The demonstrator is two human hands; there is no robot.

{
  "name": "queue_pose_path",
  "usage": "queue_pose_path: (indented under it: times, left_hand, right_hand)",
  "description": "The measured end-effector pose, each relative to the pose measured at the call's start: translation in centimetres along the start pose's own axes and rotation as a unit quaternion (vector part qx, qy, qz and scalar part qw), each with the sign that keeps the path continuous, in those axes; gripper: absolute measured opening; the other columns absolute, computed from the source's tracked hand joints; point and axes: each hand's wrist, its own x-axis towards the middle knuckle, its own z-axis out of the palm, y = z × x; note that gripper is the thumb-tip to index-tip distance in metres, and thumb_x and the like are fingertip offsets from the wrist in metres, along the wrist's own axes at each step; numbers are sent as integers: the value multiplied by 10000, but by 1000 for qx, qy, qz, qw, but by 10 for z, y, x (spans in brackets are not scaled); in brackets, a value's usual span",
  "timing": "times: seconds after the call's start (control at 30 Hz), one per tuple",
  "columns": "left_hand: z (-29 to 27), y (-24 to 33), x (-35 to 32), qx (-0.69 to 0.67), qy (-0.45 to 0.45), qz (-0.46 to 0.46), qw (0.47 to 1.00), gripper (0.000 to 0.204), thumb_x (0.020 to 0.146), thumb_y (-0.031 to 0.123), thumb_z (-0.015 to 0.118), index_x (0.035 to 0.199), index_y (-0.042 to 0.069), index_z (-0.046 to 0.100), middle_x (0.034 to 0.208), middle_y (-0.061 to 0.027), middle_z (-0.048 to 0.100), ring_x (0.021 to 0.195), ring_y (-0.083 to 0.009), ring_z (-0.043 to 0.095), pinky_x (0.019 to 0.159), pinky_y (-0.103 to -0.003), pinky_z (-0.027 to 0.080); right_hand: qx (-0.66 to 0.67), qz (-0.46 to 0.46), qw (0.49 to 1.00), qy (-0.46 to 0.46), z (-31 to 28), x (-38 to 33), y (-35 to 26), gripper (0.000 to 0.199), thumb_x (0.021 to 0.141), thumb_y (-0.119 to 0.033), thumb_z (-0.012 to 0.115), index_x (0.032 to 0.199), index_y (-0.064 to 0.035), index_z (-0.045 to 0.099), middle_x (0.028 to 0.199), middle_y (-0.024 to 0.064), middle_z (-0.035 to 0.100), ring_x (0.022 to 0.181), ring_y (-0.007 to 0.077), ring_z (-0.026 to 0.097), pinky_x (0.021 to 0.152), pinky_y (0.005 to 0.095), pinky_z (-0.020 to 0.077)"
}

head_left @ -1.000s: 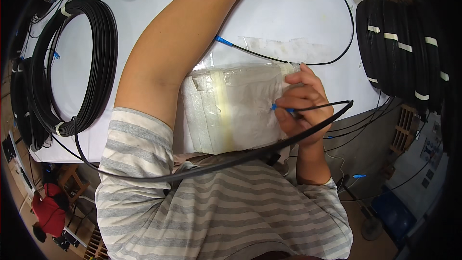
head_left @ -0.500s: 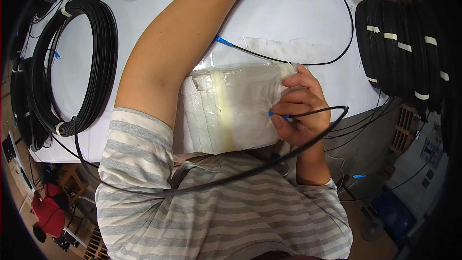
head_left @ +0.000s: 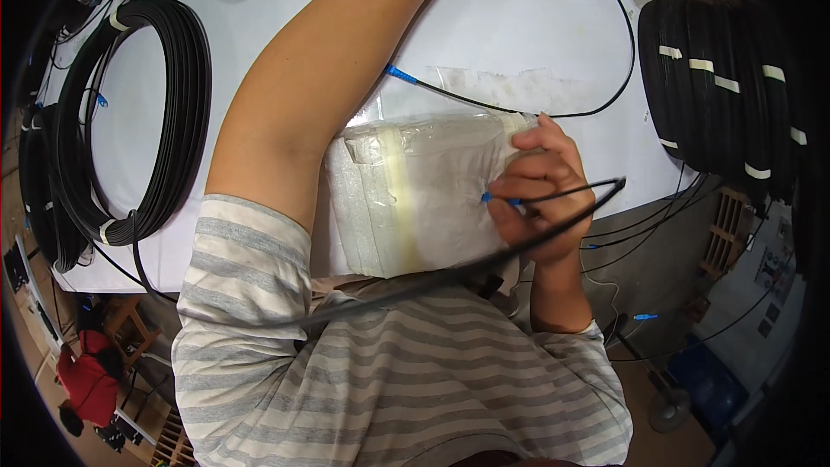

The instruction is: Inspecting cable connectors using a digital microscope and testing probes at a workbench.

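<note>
1. While the left arm (head_left: 346, 78) reached up across the white table (head_left: 536, 26), its hand was out of frame, so I couldn't tell what those fingers were doing.
2. Right hand (head_left: 540, 186) sat at the table's near edge, fingers pinched together on a thin black cable (head_left: 575, 193) just behind its blue connector (head_left: 488, 199).
3. Connector tip was touching the taped, plastic-wrapped bundle (head_left: 415, 195) lying against the person's chest.
4. Cable doubled back in a tight bend right of the hand, then ran down-left across the striped shirt (head_left: 389, 380).
5. My read: grip close to the connector was good for control; that sharp bend looked risky, better opened into a wider loop.
6. Nearby: black cable coil (head_left: 164, 121) at left, taped coils (head_left: 718, 95) at right.
</note>
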Motion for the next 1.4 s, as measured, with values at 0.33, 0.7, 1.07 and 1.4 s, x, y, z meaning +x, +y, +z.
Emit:
queue_pose_path:
  times: [0.33, 0.7, 1.07, 1.4]
  left_hand:
    - [-3, 4, -1, -8, -18, -21, 1000, 627, 856, 115, 777, 1403, 46, 480, 1388, -165, 496, 1300, -353, 496, 1115, -435, 424]
    - [-4, 2, 0, -4, -13, -16, 1000, 624, 858, 122, 775, 1404, 36, 485, 1382, -168, 495, 1299, -351, 495, 1113, -436, 425]
    - [-5, 8, 0, -9, -32, -36, 999, 628, 867, 123, 774, 1415, 40, 478, 1388, -161, 493, 1302, -342, 495, 1120, -434, 423]
    - [-4, 3, -1, 0, -14, -11, 1000, 627, 863, 120, 774, 1411, 42, 479, 1394, -166, 491, 1313, -348, 489, 1125, -434, 419]
  right_hand:
    - [6, 0, 1000, 5, 0, 0, -2, 199, 598, -104, 818, 789, -104, 762, 885, 46, 677, 1021, 340, 650, 996, 601, 487]
    - [-13, 1, 1000, 19, 4, -1, -5, 268, 541, -63, 844, 794, -118, 775, 940, 22, 679, 1073, 310, 638, 1009, 560, 506]
    - [-13, 43, 998, 50, 4, -4, -2, 234, 584, -60, 846, 805, -98, 778, 896, 32, 671, 1058, 305, 642, 956, 516, 539]
    - [2, 1, 999, 33, 3, 1, -2, 222, 605, -80, 857, 806, -86, 764, 861, 42, 657, 981, 336, 659, 931, 521, 538]
